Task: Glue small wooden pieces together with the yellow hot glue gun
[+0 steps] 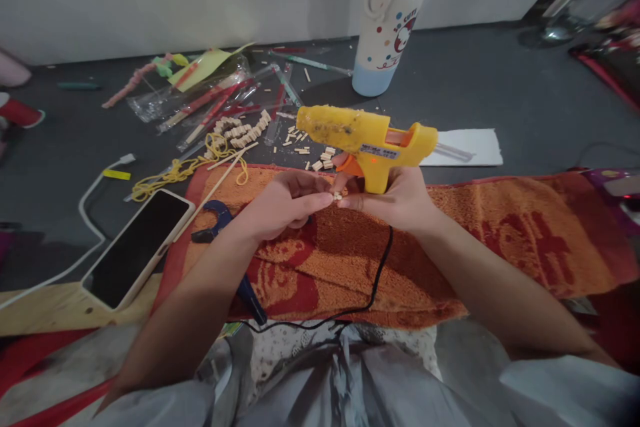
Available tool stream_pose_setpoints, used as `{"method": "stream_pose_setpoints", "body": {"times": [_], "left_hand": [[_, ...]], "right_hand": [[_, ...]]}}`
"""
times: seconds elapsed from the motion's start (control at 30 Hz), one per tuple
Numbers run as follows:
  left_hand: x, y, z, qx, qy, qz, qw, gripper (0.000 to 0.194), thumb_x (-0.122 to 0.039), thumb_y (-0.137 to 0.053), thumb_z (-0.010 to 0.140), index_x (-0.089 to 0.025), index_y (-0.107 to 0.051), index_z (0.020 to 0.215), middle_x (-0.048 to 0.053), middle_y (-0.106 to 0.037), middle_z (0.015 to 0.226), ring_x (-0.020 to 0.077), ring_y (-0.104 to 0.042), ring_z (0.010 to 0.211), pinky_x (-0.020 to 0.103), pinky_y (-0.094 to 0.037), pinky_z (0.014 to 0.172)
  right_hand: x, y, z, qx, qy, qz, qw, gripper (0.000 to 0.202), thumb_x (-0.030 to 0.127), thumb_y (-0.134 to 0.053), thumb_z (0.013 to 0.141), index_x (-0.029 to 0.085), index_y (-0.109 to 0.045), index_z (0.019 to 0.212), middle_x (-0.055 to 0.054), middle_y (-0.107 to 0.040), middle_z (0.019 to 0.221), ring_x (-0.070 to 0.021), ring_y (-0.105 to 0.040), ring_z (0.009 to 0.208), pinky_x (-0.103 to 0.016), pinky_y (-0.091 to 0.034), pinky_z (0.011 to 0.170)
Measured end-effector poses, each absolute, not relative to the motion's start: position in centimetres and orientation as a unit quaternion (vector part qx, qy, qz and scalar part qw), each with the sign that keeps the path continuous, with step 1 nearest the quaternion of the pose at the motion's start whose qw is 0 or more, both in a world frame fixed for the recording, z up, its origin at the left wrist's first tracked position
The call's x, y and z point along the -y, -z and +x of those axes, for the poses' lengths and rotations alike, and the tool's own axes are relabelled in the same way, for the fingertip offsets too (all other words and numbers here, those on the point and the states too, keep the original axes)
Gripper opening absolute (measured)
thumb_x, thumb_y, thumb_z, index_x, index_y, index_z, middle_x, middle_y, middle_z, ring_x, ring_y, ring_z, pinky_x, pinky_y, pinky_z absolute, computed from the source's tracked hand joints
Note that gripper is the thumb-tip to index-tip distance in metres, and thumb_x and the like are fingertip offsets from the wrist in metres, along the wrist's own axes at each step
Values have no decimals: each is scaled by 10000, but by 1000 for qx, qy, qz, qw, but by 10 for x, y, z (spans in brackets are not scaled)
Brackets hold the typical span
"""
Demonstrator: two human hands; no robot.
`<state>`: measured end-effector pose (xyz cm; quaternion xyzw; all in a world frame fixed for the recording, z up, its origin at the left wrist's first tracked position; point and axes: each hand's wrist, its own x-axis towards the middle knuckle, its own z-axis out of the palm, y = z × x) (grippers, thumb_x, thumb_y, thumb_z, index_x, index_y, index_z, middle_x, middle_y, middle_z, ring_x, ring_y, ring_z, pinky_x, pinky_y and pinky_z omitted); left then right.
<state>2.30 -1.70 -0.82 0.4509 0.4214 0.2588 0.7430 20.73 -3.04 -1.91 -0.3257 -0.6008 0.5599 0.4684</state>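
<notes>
Left hand (pixel 293 205): grip narrow, pinching small pale wooden pieces (pixel 337 196) | Right hand (pixel 404 199): grip holding yellow plastic glue gun (pixel 345 130), fingertips at the pieces | Place: above orange-red terry towel (pixel 345 260) on dark tabletop (pixel 480 87)

Garment: pale grey-blue cloth (pixel 370 383) is worn nearest the camera, gathered in loose folds.
Left sleeve (pixel 163 407): ended well short of the left grip (pixel 283 207); the forearm between is left bare.
Right sleeve (pixel 565 380): matched in colour, ended well short of the right grip (pixel 400 197); that forearm is also uncovered.
</notes>
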Motion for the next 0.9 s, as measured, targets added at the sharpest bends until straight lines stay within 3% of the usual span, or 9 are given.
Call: {"method": "stream_pose_setpoints", "body": {"times": [0.47, 0.67, 0.77, 0.9], "left_hand": [[17, 15, 21, -391, -275, 442, 759, 323, -300, -826, 559, -159, -607, 750, -102, -388, 529, -8, -209, 379, 165, -120, 355], [18, 14, 19, -362, -282, 445, 769, 349, -312, -838, 558, -155, -615, 776, -105, -395, 522, -7, -246, 367, 158, -138, 346], [17, 12, 20, -366, -277, 439, 772, 390, -352, -856, 547, -154, -601, 766, -115, -375, 478, -4, -230, 358, 160, -132, 345], [15, 9, 21, -385, -275, 446, 759, 478, -419, -880, 520, -139, -625, 812, -121, -352, 457, -4, -207, 365, 159, -121, 344]], "right_hand": [[34, 22, 205, 620, -525, -389, 434, 361, 495, -804, 663, 218, -649, 835, 15, -577, 705, -105, -474, 569, -267, -446, 521], [35, 22, 207, 615, -542, -378, 430, 367, 502, -789, 681, 212, -644, 852, 5, -573, 714, -145, -560, 686, -291, -500, 617], [34, 21, 206, 617, -532, -390, 429, 352, 503, -781, 683, 213, -633, 816, 10, -581, 707, -126, -540, 634, -282, -495, 592], [33, 19, 206, 636, -470, -427, 439, 250, 415, -771, 704, 214, -654, 796, 5, -621, 734, -137, -576, 653, -303, -512, 632]]}}
